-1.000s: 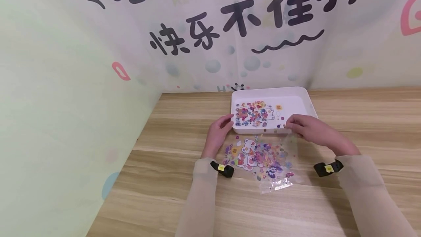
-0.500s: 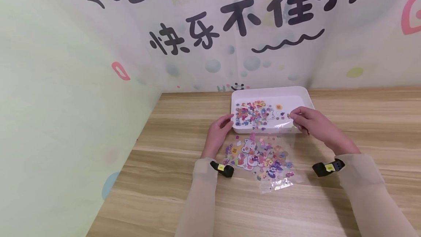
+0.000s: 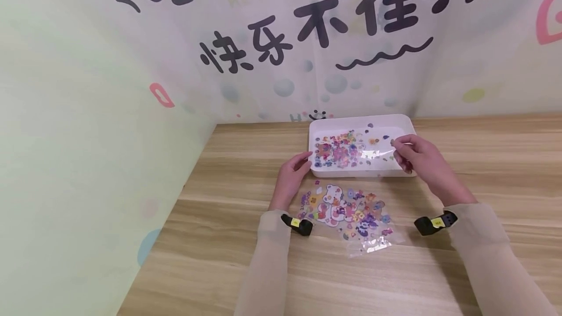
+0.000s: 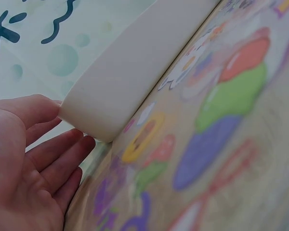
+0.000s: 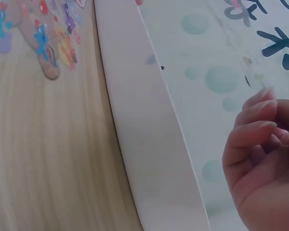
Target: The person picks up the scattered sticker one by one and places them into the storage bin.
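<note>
My right hand pinches the right edge of a clear sticker sheet between thumb and fingers, over the right part of the white tray. The sheet is see-through, with small coloured prints and a bright glare, and its prints overlap the stickers in the tray. In the right wrist view, the curled fingers stand beyond the tray wall. My left hand touches the tray's front left corner. Its fingers are extended, the tips right at the corner in the left wrist view.
More clear sticker sheets, one with a white bear print, lie on the wooden table in front of the tray. Behind the tray hangs a printed cloth with large dark characters. Another pale cloth wall stands at the left.
My right hand has moved back and slightly right, drawing the sticker sheet from above the front sheets to over the tray. My left hand has stayed at the tray corner.
</note>
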Demonstrator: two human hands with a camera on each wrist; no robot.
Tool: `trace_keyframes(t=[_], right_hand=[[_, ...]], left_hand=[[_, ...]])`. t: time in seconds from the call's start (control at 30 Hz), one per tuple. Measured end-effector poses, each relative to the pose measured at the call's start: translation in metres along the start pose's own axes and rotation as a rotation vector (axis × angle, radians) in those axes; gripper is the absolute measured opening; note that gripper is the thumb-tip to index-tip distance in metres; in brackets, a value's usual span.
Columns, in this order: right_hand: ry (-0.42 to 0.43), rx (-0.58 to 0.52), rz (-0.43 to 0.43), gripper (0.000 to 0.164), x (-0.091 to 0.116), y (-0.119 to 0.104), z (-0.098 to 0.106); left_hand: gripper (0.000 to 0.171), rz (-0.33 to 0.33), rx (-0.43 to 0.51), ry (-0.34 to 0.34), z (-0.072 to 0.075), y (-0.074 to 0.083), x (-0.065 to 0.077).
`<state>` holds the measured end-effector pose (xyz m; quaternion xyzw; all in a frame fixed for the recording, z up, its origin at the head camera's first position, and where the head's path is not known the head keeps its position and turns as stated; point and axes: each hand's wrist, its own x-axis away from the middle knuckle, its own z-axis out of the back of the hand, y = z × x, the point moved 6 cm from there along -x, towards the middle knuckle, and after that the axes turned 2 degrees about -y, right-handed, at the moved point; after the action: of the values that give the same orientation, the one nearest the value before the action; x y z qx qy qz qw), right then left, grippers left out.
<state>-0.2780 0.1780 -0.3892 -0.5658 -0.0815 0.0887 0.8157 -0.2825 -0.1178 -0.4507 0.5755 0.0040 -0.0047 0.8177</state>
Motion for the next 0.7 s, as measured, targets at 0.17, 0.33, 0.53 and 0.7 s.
trace_keyframes(t=[0.17, 0.33, 0.53, 0.7], right_hand=[[0.036, -0.04, -0.016, 0.041, -0.0014, 0.003, -0.0011], [0.075, -0.069, -0.035, 0.04, -0.0014, 0.0043, 0.001], [0.104, -0.123, -0.057, 0.04, -0.0037, 0.0068, -0.0006], [0.122, -0.141, -0.065, 0.041, -0.0062, 0.0063, -0.0046]], left_hand=[[0.028, -0.004, -0.014, -0.001, -0.001, -0.0014, -0.0002], [0.028, -0.009, -0.021, 0.012, -0.0005, -0.0004, -0.0011], [0.028, -0.009, -0.017, 0.017, -0.0001, -0.0004, -0.0009], [0.026, -0.001, -0.01, 0.018, -0.0006, -0.0007, 0.0]])
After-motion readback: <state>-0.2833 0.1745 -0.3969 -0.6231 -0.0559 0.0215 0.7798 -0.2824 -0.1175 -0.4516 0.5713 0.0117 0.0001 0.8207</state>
